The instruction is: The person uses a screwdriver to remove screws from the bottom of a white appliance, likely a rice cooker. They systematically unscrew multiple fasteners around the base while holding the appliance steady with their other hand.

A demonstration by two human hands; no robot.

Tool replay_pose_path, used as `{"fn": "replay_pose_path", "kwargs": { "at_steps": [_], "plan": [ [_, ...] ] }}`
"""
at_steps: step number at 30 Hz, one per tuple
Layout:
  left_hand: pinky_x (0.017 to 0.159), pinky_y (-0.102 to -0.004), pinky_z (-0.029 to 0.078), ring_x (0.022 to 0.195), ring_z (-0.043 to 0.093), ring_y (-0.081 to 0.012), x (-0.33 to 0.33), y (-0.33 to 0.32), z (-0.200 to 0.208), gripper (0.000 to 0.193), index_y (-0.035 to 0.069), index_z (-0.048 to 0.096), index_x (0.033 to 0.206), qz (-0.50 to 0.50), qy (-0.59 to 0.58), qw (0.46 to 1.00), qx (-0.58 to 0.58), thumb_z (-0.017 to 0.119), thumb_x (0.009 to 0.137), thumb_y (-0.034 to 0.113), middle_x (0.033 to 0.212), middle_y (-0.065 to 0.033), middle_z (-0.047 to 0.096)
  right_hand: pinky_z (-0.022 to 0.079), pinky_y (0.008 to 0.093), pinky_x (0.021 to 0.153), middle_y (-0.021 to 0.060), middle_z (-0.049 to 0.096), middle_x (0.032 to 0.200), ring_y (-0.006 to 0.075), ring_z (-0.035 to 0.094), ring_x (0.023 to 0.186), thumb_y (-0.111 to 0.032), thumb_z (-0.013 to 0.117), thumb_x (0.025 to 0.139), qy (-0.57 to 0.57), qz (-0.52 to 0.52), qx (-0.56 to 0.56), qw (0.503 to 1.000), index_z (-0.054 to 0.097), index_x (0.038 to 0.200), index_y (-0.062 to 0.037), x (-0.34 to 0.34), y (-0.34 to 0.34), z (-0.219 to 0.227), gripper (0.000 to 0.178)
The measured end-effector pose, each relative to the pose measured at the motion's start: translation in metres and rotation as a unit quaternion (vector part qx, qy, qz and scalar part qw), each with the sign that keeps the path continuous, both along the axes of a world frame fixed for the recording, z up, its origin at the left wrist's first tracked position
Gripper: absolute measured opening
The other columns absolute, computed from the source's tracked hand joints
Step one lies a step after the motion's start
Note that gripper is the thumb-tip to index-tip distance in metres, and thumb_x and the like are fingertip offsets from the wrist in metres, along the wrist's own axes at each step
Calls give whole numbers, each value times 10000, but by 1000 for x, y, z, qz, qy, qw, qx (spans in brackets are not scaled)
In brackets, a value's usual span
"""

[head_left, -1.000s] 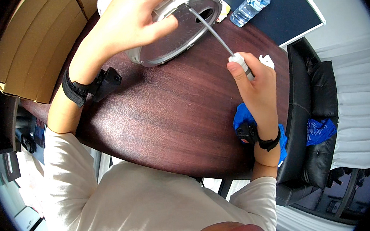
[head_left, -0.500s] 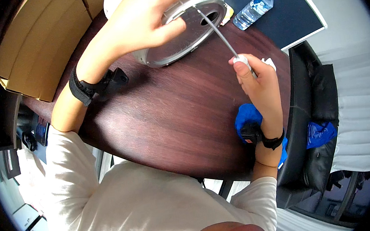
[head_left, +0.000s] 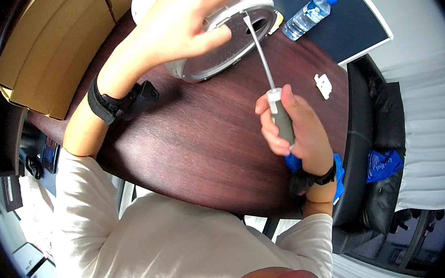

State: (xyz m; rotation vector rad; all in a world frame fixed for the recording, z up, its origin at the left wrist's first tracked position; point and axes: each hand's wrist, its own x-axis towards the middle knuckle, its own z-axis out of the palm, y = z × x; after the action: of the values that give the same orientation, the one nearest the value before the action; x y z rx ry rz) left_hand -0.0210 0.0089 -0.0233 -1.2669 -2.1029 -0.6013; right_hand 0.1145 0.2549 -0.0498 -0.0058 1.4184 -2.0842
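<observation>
A white round appliance part with a clear rim and dark inner face (head_left: pixel 216 61) is tilted on its side at the far part of the table. My left hand (head_left: pixel 187 21) grips its upper edge, fingers over the top and thumb across the front. My right hand (head_left: pixel 297 122) is wrapped around the grey-and-white handle of a screwdriver (head_left: pixel 282 118). The long metal shaft points away from me, and its tip is at the part's rim, just right of my left thumb. Whether the tip sits in a screw cannot be made out.
A small white plastic piece (head_left: pixel 323 86) lies on the dark wooden table (head_left: pixel 197 151) to the right. Beyond it are a water bottle (head_left: pixel 307 17) with a blue cap and a dark panel (head_left: pixel 350 29). Cardboard boxes (head_left: pixel 54 58) stand at left; a blue cloth (head_left: pixel 339 179) is beside my right wrist.
My right hand has moved left and nearer to me, swinging the screwdriver more upright and exposing its handle. The small white piece is now uncovered. The round part has shifted slightly right.
</observation>
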Motion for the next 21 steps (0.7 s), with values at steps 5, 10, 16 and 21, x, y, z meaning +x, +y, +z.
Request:
{"fn": "replay_pose_path", "kwargs": {
  "at_steps": [5, 10, 16, 21],
  "plan": [
    [1077, -630, 256, 1299, 363, -501, -2, -3, 5, 672, 23, 484, 1336, -29, -26, 999, -9, 575, 759, 356, 1376, -291, 434, 364, 230, 472, -9, 522, 615, 50, 456, 528, -313, 618, 956, 296, -148, 423, 843, 643, 909, 3, -10, 13, 5, 320],
    [1126, -571, 226, 1323, 351, -493, -9, -8, 5, 695, 3, 460, 1362, -62, -30, 997, -21, 560, 779, 368, 1383, -314, 428, 406, 263, 517, 41, 567, 653, 85, 505, 567, -260, 703, 894, 374, -172, 513, 754, 657, 924, 12, -5, 12, 18, 277],
    [1138, -552, 214, 1332, 353, -484, -15, -12, 5, 696, -8, 460, 1365, -64, -42, 996, -46, 546, 792, 377, 1386, -322, 425, 435, 279, 537, 95, 604, 699, 126, 551, 588, -228, 734, 867, 450, -181, 514, 707, 654, 927, 15, -5, 7, 14, 263],
    [1136, -556, 212, 1338, 347, -481, -6, -9, 7, 690, -6, 463, 1366, -77, -42, 996, -33, 540, 799, 380, 1392, -319, 424, 440, 284, 536, 102, 601, 694, 140, 563, 585, -222, 735, 864, 446, -188, 519, 704, 655, 929, 11, -5, 6, 14, 255]
  ]
}}
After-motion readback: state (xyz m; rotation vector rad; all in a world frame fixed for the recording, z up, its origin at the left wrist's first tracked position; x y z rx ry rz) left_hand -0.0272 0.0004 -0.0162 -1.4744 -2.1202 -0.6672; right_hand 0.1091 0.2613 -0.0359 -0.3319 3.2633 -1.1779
